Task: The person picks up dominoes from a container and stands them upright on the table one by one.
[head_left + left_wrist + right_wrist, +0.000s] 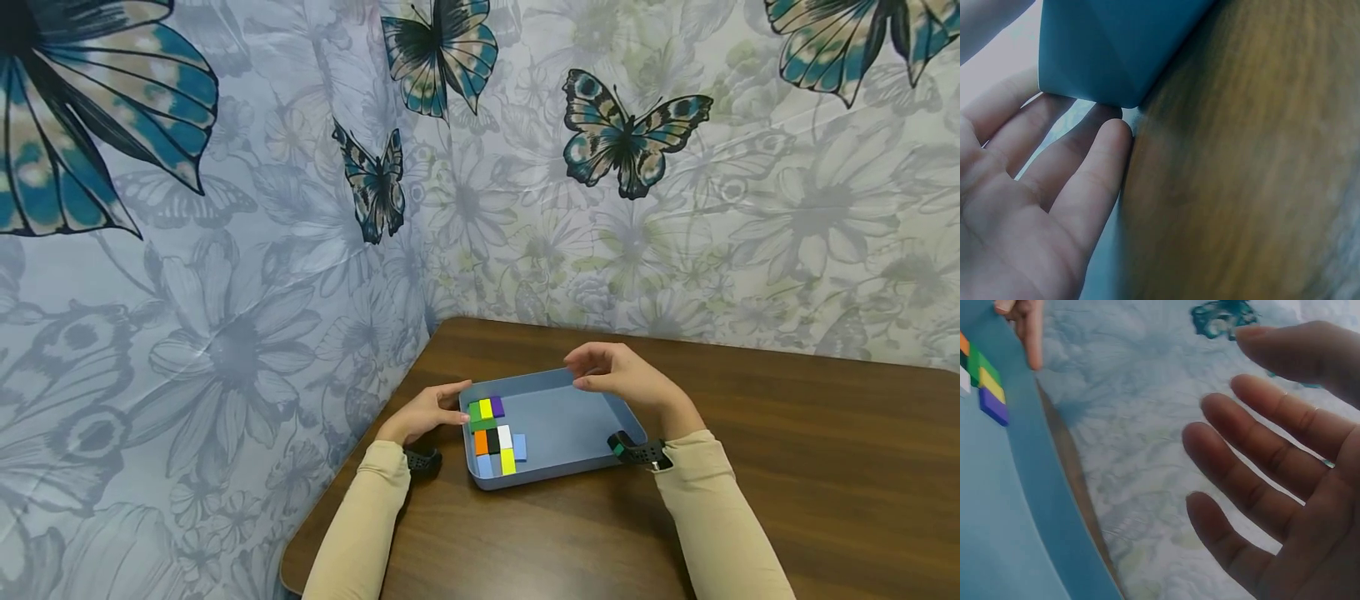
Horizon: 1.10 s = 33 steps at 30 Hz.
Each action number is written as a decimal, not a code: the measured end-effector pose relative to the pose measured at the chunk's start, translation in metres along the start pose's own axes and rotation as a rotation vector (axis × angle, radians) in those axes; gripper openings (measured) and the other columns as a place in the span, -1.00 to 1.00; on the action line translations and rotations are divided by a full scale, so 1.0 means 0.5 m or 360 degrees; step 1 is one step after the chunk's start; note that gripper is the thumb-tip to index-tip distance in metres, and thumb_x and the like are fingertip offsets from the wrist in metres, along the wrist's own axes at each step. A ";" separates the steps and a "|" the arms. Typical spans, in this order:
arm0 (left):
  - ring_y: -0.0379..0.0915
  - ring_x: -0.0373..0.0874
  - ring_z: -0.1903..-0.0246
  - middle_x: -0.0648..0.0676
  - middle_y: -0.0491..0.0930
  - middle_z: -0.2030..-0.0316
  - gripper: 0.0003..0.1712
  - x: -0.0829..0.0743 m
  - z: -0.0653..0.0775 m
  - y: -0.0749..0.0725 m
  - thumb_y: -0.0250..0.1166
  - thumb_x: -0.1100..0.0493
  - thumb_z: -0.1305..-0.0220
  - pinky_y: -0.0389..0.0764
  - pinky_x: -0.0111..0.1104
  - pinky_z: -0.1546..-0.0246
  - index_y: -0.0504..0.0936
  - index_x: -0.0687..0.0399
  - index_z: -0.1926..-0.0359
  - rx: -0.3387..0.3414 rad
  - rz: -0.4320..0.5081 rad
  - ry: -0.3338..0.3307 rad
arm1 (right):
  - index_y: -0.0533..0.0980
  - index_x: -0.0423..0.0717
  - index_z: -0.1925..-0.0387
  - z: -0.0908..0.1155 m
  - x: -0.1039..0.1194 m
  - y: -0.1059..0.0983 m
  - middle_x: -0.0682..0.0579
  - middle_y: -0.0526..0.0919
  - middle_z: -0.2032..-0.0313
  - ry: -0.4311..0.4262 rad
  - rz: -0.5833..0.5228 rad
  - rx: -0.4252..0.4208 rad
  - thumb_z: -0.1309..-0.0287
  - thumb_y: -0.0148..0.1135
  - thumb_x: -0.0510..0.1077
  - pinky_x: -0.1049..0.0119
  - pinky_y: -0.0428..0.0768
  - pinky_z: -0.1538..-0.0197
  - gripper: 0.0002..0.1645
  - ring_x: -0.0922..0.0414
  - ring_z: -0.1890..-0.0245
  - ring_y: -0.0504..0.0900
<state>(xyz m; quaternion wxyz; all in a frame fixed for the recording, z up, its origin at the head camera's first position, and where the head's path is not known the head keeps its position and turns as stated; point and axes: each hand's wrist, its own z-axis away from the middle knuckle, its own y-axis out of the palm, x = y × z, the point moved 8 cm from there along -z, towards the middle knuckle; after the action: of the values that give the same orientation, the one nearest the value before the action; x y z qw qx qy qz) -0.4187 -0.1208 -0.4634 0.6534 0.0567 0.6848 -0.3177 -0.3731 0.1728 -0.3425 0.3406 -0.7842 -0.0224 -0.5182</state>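
A person's left hand [423, 415], its fingers extended, touched the left end of a blue tray [570, 425] on a wooden table [795, 467], where colored blocks [492, 440] lay grouped inside near that end; the right hand [630, 379], fingers parted and loosely bent, hovered near the far right corner.

1. Head: above, farthest back, facing forward and down over worktop [787, 458] and tray [562, 421].
2. Left wrist: close on left hand [1022, 219] and tray's outside.
3. Right wrist: close on right hand [1322, 512]; shares coloured blocks [492, 440] with head.
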 end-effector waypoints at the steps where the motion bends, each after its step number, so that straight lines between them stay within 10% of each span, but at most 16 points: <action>1: -0.09 0.30 -0.53 0.16 0.09 -0.55 -0.12 0.001 0.000 0.001 0.39 0.22 -0.28 0.16 0.11 -0.47 0.20 0.07 -0.54 -0.0002 -0.0003 -0.0005 | 0.53 -0.28 -0.11 -0.007 0.001 0.008 -0.18 0.66 0.02 -0.0004 -0.0008 0.0028 -0.25 0.33 -0.25 0.37 0.66 0.01 -0.59 0.08 0.02 0.65; 21: 0.03 0.27 -0.51 0.19 0.12 -0.54 -0.14 0.000 0.000 0.008 0.36 0.26 -0.30 0.29 0.06 -0.42 0.18 0.13 -0.54 0.0001 0.0020 0.0019 | 0.58 -0.23 -0.02 -0.103 -0.042 0.135 -0.19 0.61 -0.06 0.0141 0.0030 0.0781 -0.20 0.32 -0.33 0.23 0.66 -0.04 -0.66 -0.14 -0.10 0.55; 26: -0.01 0.23 -0.53 0.15 0.13 -0.54 -0.15 0.009 0.001 0.008 0.37 0.27 -0.28 0.27 0.04 -0.44 0.22 0.09 -0.53 0.0000 0.0045 0.0006 | 0.49 -0.47 -0.08 -0.114 -0.068 0.172 -0.45 0.47 -0.17 0.0226 -0.0051 0.0898 -0.21 0.21 -0.46 0.22 0.66 -0.04 -0.61 -0.36 -0.18 0.46; 33: 0.00 0.23 -0.52 0.17 0.13 -0.54 -0.14 0.011 0.001 0.002 0.37 0.27 -0.29 0.26 0.05 -0.44 0.20 0.12 -0.53 0.0016 0.0063 0.0032 | 0.53 -0.40 -0.06 -0.131 -0.084 0.205 -0.31 0.55 -0.14 0.0318 0.0064 0.0950 -0.22 0.23 -0.45 0.21 0.67 -0.08 -0.64 -0.18 -0.13 0.55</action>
<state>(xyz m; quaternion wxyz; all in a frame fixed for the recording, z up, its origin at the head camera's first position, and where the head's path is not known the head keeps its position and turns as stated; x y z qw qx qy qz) -0.4183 -0.1220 -0.4690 0.6524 0.0766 0.6884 -0.3076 -0.4051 0.0709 -0.4143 0.5665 -0.5952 -0.1245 -0.5562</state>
